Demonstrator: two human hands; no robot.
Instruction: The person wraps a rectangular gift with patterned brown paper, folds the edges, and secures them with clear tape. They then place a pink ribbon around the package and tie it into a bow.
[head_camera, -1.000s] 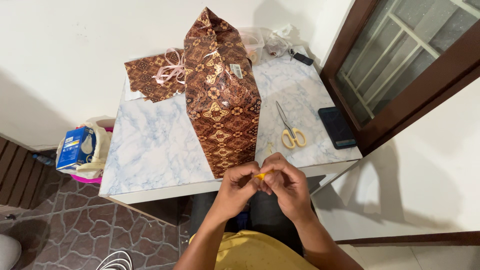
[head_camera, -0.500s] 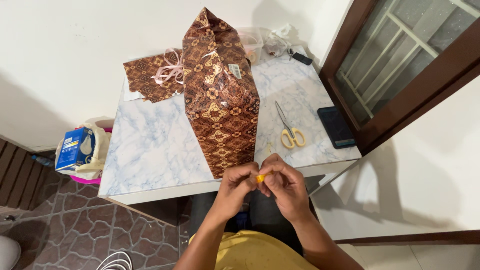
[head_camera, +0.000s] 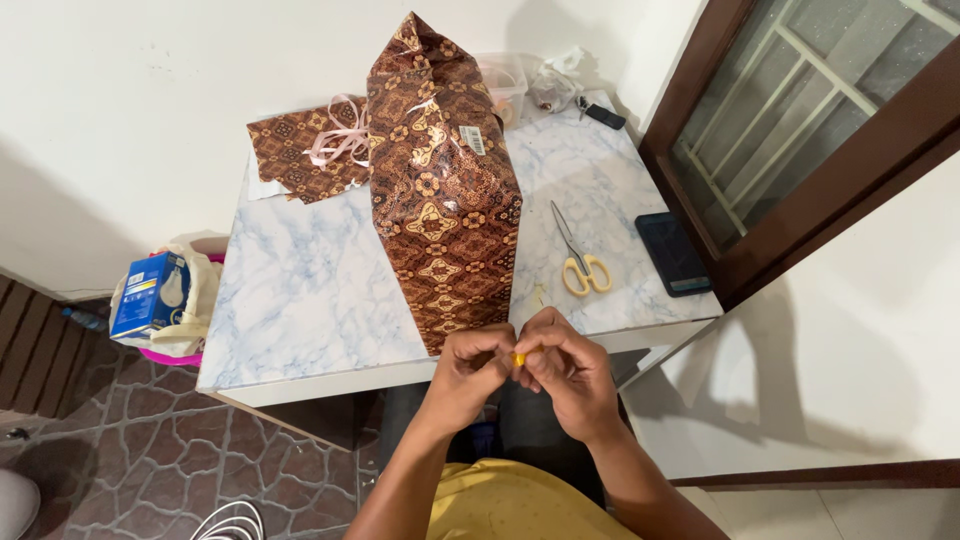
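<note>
Two hands meet just off the near edge of the surface (head_camera: 300, 310), fingers (head_camera: 500, 345) curled in tight against each other around a small yellow piece (head_camera: 518, 359), which shows only as a speck in the gap where the fingertips of both hands come together. The left hand (head_camera: 468, 372) pinches it from one side and the right hand (head_camera: 568, 372) from the other, so most of the piece is hidden and I cannot tell what it is. Directly beyond the knuckles, almost touching them, stands a tall parcel wrapped in brown patterned paper (head_camera: 440, 190), reaching back across the marble-look top. To its right lie yellow-handled scissors (head_camera: 578, 262), and further right a dark phone (head_camera: 672, 253) near the edge. Behind the parcel on the left sits a loose sheet of the same paper (head_camera: 290, 150) with pink ribbon (head_camera: 335, 140) on it.
</note>
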